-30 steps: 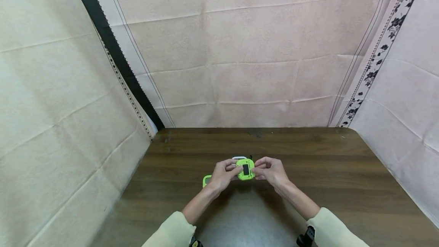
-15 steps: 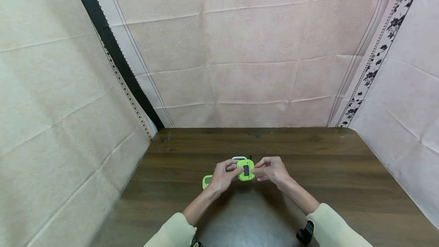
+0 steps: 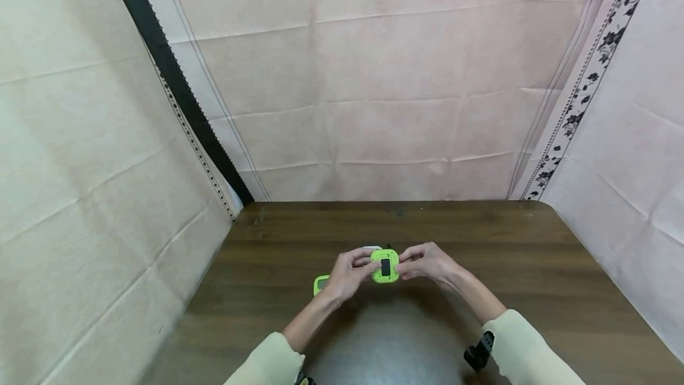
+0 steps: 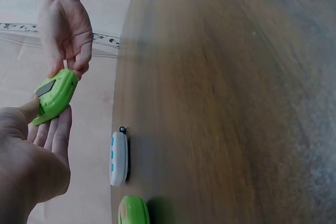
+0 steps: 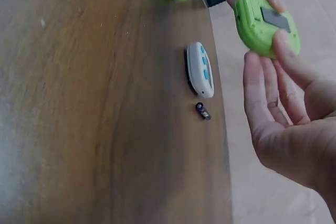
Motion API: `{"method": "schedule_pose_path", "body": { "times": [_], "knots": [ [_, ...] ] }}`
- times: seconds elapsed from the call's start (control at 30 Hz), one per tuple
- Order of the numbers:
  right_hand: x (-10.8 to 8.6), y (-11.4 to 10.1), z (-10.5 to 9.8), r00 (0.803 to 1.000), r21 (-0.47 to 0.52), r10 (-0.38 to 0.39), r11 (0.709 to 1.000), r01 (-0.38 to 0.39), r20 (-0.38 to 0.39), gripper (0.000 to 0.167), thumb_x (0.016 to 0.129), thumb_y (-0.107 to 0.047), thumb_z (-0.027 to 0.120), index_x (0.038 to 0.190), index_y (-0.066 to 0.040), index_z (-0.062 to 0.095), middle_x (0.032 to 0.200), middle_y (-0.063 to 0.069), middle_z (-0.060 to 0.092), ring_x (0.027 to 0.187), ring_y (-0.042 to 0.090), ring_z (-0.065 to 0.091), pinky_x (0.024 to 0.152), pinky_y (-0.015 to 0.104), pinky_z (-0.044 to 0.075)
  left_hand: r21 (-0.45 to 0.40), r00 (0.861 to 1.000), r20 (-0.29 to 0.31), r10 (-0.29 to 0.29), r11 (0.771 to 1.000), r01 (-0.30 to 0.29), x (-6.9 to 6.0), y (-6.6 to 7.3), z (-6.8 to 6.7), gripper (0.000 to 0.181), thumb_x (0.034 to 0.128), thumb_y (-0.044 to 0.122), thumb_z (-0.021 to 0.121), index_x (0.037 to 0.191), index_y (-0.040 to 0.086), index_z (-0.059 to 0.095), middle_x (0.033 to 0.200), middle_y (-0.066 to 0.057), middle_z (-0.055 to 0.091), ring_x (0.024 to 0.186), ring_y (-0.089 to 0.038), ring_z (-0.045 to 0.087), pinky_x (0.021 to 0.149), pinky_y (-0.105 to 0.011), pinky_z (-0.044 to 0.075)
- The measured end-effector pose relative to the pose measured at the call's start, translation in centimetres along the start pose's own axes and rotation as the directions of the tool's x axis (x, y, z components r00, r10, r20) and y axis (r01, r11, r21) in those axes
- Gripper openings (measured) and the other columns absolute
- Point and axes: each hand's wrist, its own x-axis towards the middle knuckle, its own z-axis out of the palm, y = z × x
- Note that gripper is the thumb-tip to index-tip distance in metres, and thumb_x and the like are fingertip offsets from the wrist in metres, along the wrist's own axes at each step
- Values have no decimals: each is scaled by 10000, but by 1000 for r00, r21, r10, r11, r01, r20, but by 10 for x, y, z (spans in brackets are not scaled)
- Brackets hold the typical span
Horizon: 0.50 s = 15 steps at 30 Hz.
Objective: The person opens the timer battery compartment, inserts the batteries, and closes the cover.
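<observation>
A green digital timer (image 3: 385, 266) is held up over the table between both hands, its back with a dark rectangular patch turned towards me. My left hand (image 3: 347, 277) pinches its left edge, thumb on the back and fingers behind. At the opposite edge, my right hand (image 3: 431, 265) grips it; the right wrist view shows the right thumb (image 5: 294, 59) on the back and the fingers underneath. A thin pale piece (image 4: 65, 64) sticks out near the right fingertips in the left wrist view; what it is I cannot tell.
A white timer (image 5: 199, 71) with blue buttons lies on the wooden table (image 3: 395, 224), behind the hands. Beside it is a small dark battery (image 5: 202, 111). Another green timer (image 3: 320, 284) lies left, partly hidden by the left hand. Pale cloth (image 3: 385, 106) hangs around the table.
The held timer has shifted slightly right. My right fingers have straightened somewhat along its right edge, and the right forearm has swung a little outward. The left hand keeps its pinch.
</observation>
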Motion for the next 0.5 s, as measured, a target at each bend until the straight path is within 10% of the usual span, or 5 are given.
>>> {"method": "schedule_pose_path", "body": {
  "times": [0.3, 0.5],
  "knots": [
    [1, 12, 3, 990, -47, -132, 990, 133, 40, 239, 919, -40, 837, 1078, 94, 719, 970, 154, 750, 880, 232, 746, 889, 520, 623, 58, 998, 52, 22, 998, -26, -1, -2, -3, 325, 1005, 32, 727, 1319, -40, 690, 1168, -205, 766, 1041, -183, 733, 859, -390, 627],
    [1, 16, 18, 961, -22, -265, 963, 267, 75, 327, 942, -51, 816, 1182, 51, 618, 1219, 166, 711, 1146, 226, 703, 902, 381, 616, 118, 999, 43, 28, 992, -33, -2, -1, -9, 336, 1025, 76, 718, 1360, 69, 707, 1246, -131, 750, 1110, -242, 724, 938, -379, 599]
  ]
}}
